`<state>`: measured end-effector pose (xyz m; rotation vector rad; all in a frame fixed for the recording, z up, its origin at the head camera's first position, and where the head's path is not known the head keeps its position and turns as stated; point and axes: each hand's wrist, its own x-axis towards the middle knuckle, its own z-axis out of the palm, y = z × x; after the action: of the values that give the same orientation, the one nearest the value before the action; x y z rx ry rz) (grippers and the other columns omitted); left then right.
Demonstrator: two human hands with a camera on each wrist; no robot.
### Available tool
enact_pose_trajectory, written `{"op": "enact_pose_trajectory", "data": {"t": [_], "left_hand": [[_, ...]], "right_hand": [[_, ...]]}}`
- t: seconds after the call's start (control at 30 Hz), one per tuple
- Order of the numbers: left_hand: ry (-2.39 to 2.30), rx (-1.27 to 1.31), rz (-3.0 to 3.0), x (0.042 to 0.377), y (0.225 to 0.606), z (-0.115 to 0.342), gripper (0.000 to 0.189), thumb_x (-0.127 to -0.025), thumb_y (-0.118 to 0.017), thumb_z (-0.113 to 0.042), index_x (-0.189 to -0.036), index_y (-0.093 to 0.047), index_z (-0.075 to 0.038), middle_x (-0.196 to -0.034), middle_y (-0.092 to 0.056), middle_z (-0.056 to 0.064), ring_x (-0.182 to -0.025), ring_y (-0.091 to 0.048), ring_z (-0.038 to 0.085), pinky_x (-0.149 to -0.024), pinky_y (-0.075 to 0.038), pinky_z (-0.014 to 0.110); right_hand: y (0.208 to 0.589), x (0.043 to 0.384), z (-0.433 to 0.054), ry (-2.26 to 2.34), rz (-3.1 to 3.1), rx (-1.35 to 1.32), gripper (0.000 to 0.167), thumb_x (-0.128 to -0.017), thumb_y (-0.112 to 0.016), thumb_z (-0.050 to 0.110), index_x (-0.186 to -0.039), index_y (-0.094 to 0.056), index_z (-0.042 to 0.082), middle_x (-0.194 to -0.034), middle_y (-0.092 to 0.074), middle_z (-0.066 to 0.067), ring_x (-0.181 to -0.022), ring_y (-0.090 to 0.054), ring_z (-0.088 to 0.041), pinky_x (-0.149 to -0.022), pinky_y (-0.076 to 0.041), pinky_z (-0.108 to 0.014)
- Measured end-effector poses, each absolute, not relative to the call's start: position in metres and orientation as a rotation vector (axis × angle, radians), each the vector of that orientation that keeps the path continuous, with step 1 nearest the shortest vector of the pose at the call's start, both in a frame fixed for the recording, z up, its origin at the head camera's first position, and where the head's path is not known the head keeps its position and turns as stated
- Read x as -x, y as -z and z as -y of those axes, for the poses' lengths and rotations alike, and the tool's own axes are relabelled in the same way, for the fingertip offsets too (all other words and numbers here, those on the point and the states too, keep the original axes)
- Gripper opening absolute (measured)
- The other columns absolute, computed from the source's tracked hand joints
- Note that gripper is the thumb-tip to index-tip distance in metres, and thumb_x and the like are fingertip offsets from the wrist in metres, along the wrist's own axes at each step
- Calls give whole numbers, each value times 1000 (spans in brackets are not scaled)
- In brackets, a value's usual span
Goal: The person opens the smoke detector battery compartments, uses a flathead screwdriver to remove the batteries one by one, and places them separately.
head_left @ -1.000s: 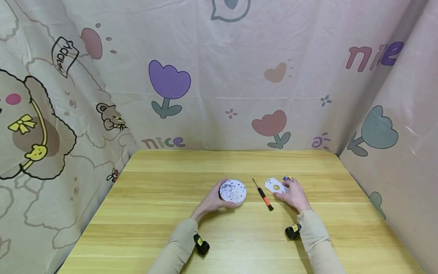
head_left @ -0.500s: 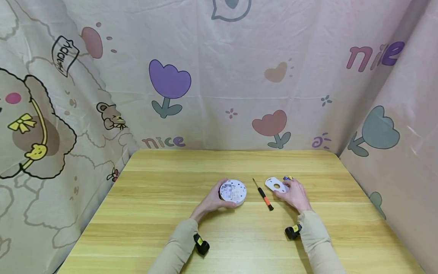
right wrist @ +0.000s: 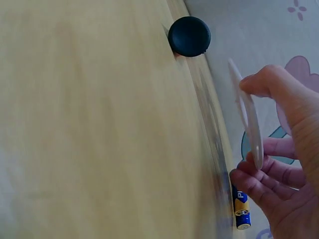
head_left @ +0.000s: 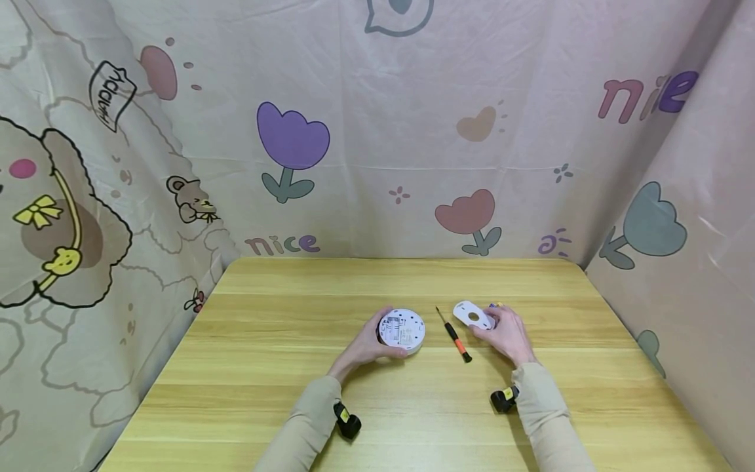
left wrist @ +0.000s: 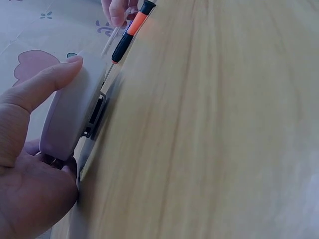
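Note:
My left hand (head_left: 367, 345) grips a round white device (head_left: 402, 329) by its sides. Its face with a printed label and small dark slots is turned up. In the left wrist view the thumb lies along the device's pale side wall (left wrist: 75, 107), and the fingers beneath are partly hidden. My right hand (head_left: 508, 333) pinches a thin white plate (head_left: 463, 309) with a round hole in it. The right wrist view shows that plate (right wrist: 254, 127) edge-on between thumb and fingers, held above the table. A screwdriver (head_left: 453, 335) with a black and orange handle lies between the hands.
Blue and yellow batteries (right wrist: 242, 211) lie on the wooden table (head_left: 283, 328) just beyond my right fingers, mostly hidden by them in the head view. A patterned curtain (head_left: 377, 131) hangs behind the table and along both sides.
The white plate, in my right hand, has shifted slightly up and to the left and tilted. My left hand and the round device have stayed in place.

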<state>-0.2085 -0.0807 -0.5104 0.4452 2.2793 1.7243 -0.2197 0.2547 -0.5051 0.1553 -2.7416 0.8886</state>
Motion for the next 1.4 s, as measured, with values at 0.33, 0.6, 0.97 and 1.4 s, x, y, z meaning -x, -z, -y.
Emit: {"op": "enact_pose_trajectory", "data": {"t": [0.33, 0.6, 0.97, 1.4], "left_hand": [[-1730, -444, -2276, 208, 510, 80, 114, -68, -91, -11, -159, -22, -2, -157, -37, 25, -142, -40, 44, -123, -24, 66], [-1718, -443, -2282, 209, 509, 80, 114, -67, -91, -11, -159, -23, -3, -158, -37, 25, -144, -38, 45, -124, -21, 66], [-1726, -452, -2276, 209, 509, 81, 115, -67, -91, -10, -159, -22, -2, -158, -37, 25, -144, -38, 45, -124, -22, 66], [-1730, -468, -2278, 208, 508, 82, 115, -68, -91, -13, -158, -21, 0, -160, -35, 24, -146, -37, 43, -125, -23, 61]], "right_hand": [[499, 219, -247, -977, 2719, -196, 54, -75, -87, 25, -117, -69, -5, -111, -67, -23, -92, -64, -30, -75, -54, -33], [496, 218, -242, -1024, 2679, -240, 54, -73, -88, 24, -115, -70, -4, -111, -68, -22, -92, -64, -30, -74, -52, -27], [492, 215, -232, -1045, 2677, -289, 52, -74, -88, 23, -116, -71, -3, -113, -68, -21, -94, -62, -28, -75, -49, -24], [490, 213, -220, -1081, 2671, -363, 52, -74, -88, 22, -117, -71, -2, -110, -69, -18, -91, -66, -25, -76, -54, -24]]}}
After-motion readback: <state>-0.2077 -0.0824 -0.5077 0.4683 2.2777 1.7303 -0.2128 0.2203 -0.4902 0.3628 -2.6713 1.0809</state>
